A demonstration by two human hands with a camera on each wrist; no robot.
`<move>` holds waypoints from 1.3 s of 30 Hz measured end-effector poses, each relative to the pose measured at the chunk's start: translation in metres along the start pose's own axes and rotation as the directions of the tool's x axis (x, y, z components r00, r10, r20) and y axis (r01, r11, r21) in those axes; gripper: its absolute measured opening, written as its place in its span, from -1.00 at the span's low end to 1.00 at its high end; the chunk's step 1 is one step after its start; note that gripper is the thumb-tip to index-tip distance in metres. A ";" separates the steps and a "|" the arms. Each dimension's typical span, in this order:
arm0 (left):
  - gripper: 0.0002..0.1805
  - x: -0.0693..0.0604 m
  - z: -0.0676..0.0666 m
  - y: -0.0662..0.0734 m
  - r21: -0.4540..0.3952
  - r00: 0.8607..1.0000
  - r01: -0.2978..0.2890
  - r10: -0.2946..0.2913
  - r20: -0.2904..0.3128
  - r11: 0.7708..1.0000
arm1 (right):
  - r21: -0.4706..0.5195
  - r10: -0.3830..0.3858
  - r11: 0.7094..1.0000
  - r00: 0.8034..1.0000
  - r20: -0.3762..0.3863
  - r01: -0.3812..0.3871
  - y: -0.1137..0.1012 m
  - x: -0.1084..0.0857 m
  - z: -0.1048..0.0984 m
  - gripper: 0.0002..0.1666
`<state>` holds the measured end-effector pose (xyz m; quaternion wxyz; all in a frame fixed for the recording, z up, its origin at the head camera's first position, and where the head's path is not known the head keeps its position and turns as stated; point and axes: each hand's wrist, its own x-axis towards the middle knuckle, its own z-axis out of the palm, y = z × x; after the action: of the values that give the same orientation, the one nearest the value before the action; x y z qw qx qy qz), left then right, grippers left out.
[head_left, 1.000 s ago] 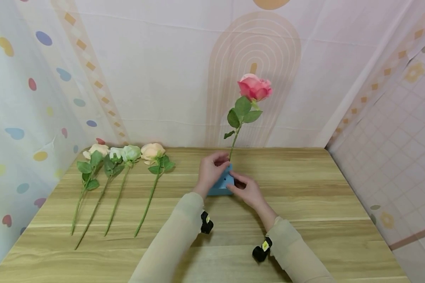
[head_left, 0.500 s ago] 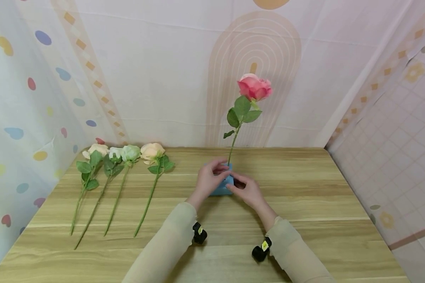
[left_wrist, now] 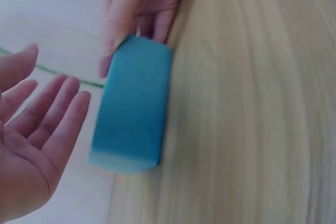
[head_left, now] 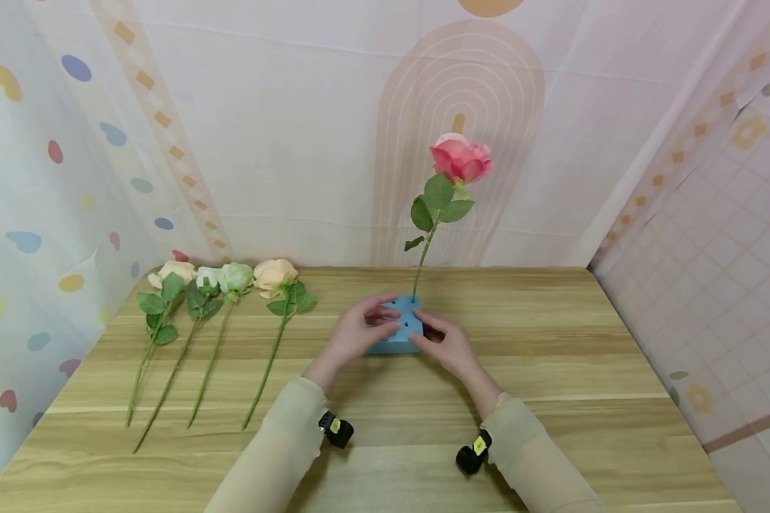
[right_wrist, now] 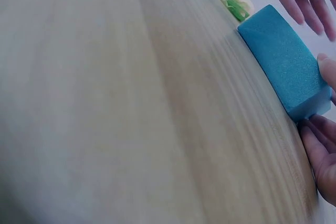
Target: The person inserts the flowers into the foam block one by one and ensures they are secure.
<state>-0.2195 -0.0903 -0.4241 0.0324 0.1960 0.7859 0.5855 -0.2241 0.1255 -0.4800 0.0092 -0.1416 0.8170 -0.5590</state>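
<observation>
Left hand (head_left: 361, 330) spread, right hand (head_left: 450, 348) pinches blue foam-like block (head_left: 406, 332): pink cloth-like rose (head_left: 460, 160) in; four pale roses (head_left: 236, 278), left of block, I judge pending.

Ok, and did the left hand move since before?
Yes. In the head view, the left hand has moved left and slightly down, away from the pink rose's stem; the blue block stays put.

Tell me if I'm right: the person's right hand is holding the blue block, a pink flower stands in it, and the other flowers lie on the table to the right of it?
Not quite: the other flowers lie to the left of the blue block, as the head view shows. The right hand is holding it, and the pink flower stands in it.
</observation>
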 end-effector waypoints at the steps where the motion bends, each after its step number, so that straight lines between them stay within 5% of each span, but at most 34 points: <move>1: -0.44 -0.002 -0.003 -0.001 0.004 1.000 0.005 -0.005 0.006 1.000 | -0.003 0.003 1.000 1.000 -0.001 -0.003 0.000 0.000 0.000 -0.43; 10: -0.40 -0.020 -0.035 -0.003 0.069 1.000 0.009 -0.010 0.013 0.998 | 0.012 -0.010 1.000 1.000 -0.001 0.010 -0.001 -0.001 0.000 -0.41; 19: -0.32 -0.037 -0.070 -0.012 0.154 0.996 0.080 -0.075 -0.038 0.985 | -0.030 0.015 0.999 1.000 0.011 -0.014 -0.012 -0.005 -0.002 -0.40; 27: -0.26 -0.054 -0.092 -0.024 0.169 0.991 0.122 -0.111 -0.074 0.978 | -0.015 0.027 1.000 1.000 0.001 -0.027 0.001 -0.002 0.000 -0.38; 39: -0.19 -0.086 -0.119 -0.034 0.228 0.963 0.203 -0.153 -0.220 0.952 | -0.044 0.026 0.999 1.000 -0.009 -0.026 0.001 -0.001 0.000 -0.40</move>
<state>-0.1824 -0.2360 -0.4340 -0.0185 0.0666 0.8667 0.4940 -0.2229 0.1258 -0.4811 0.0098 -0.1286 0.8308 -0.5414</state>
